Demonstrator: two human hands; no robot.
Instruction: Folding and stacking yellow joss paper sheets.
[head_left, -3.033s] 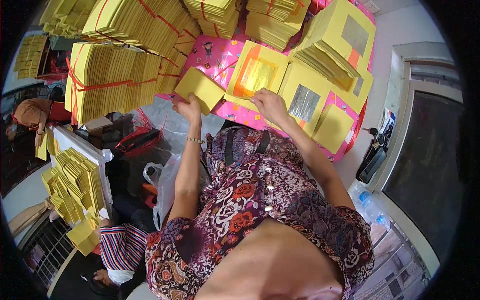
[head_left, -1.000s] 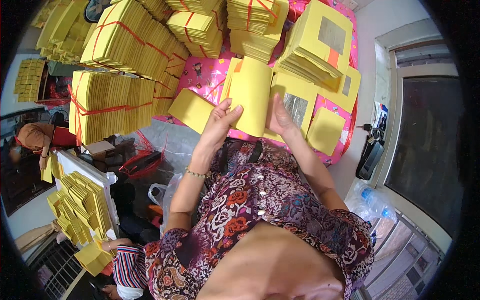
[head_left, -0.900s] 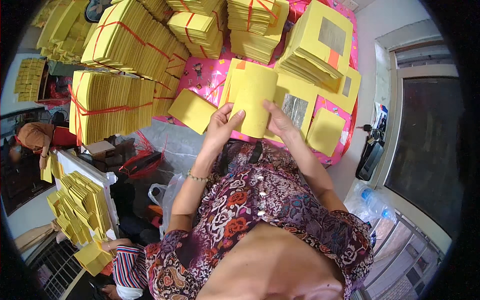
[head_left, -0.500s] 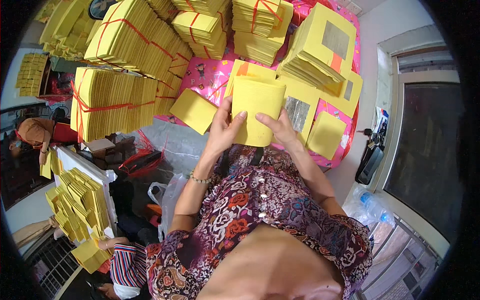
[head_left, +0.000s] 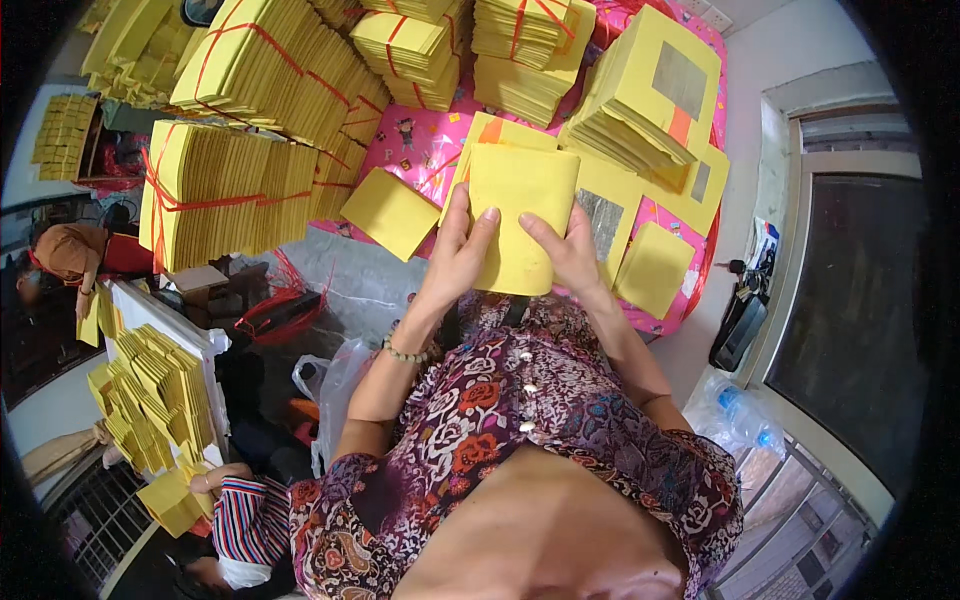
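Note:
Between my hands, in front of my chest, is a folded wad of yellow paper (head_left: pixel 523 185), its broad face toward me. My left hand (head_left: pixel 461 250) grips its left side, thumb flat on the face. From the right, my right hand (head_left: pixel 568 252) holds it the same way; the fingers of both hands are partly hidden behind. Just beyond lie flat yellow sheets with a silver rectangle (head_left: pixel 600 222) and an orange patch (head_left: pixel 490 129). A small yellow pad (head_left: pixel 391 213) lies left of my hands, another yellow pad (head_left: pixel 655 270) to the right.
Red-tied yellow paper stacks (head_left: pixel 230 195) stand along the left and back of the pink patterned tablecloth (head_left: pixel 405 150). A tall yellow pile (head_left: pixel 620 110) rises at back right. At left, two other people work by a white table (head_left: pixel 215 385). A plastic bag (head_left: pixel 345 385) hangs near my left arm.
The wad has turned slightly and looks flatter and less bowed than before. Both hands keep their hold, with the right thumb a little higher on the face.

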